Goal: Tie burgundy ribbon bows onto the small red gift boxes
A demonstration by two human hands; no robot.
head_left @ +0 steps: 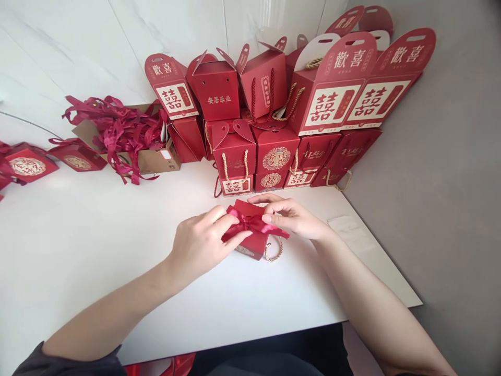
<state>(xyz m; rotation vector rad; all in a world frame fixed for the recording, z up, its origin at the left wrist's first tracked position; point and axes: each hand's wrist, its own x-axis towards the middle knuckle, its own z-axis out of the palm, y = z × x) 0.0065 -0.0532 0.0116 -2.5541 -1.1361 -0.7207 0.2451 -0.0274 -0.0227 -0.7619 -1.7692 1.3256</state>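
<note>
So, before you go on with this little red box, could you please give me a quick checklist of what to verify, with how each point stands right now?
1. Box steady: ok, the red gift box lies flat on the white table.
2. Ribbon in hand: ok, the red satin ribbon crosses the box top, with the left hand and right hand both on it.
3. Ribbon tight: cannot tell, the hands cover too much of it.
4. Handle free: ok, the twisted cord handle lies on the table beside the box.
5. Hands away from the stack: ok, the stacked red boxes stand apart from both hands.
</note>
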